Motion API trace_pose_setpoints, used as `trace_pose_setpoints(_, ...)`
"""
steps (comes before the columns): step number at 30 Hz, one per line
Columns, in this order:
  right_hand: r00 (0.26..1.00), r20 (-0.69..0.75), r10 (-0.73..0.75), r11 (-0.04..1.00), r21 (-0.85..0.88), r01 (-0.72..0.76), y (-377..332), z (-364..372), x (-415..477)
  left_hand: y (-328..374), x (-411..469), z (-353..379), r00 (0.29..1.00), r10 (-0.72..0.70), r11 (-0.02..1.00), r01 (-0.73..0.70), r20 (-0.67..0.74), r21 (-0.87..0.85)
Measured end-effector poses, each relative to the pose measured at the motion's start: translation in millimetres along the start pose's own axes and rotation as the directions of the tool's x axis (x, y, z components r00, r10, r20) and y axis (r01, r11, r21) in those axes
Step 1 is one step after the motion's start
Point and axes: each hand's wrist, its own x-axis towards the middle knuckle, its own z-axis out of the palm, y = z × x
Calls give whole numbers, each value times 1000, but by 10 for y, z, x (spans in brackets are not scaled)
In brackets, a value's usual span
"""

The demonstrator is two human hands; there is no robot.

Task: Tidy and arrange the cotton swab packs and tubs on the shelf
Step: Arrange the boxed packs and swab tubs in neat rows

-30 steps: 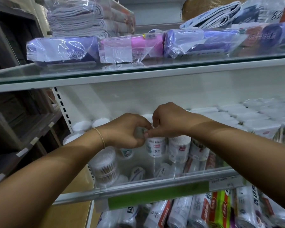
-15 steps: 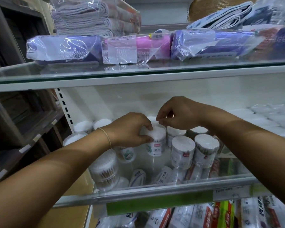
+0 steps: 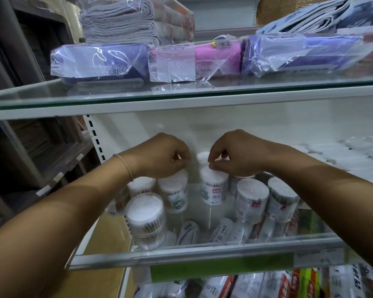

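On the glass shelf (image 3: 202,252) the hands have parted: left hand (image 3: 159,157) grips left tub (image 3: 175,191), right hand (image 3: 235,157) pinches right tub (image 3: 214,188).

**Shelf clearance: cotton swab bay**

Entry from the front, between upper glass shelf (image 3: 181,97) and front rail (image 3: 202,253); left side blocked by large tub (image 3: 145,214); right side by close-set tubs (image 3: 252,198); lying packs (image 3: 222,231) along the rail; narrow bare glass between left tub (image 3: 174,190), gripped by left hand (image 3: 162,157), and right tub (image 3: 213,190), pinched by right hand (image 3: 233,157).

- "140只": on the label of a cotton swab pack (image 3: 222,231) lying near the shelf's front edge.
- Print on tub (image 3: 213,193), purple pack (image 3: 99,61) and price strip (image 3: 308,253): too blurred to read.
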Motion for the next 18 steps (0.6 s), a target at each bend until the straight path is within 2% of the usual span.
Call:
trace_pose_setpoints(3, 998, -29, -59, 997, 42, 61, -147, 19, 52, -67, -83, -87, 997, -46, 998, 44, 59, 47)
trace_pose_setpoints(7, 994, 17, -108, 991, 85, 106, -343, 80, 122, -75, -209, -62, 987, -66, 995, 55, 146, 82)
trace_pose_setpoints(14, 988, 120, -93, 993, 80, 83, -456, 175, 155, -57, -396, 121, 1000, -14, 999, 14, 0, 37)
trace_pose_setpoints(18, 981, 162, -107, 994, 38, 103, -461, 170, 36, -38, -466, 127, 999, 47, 997, -48, -17, -53)
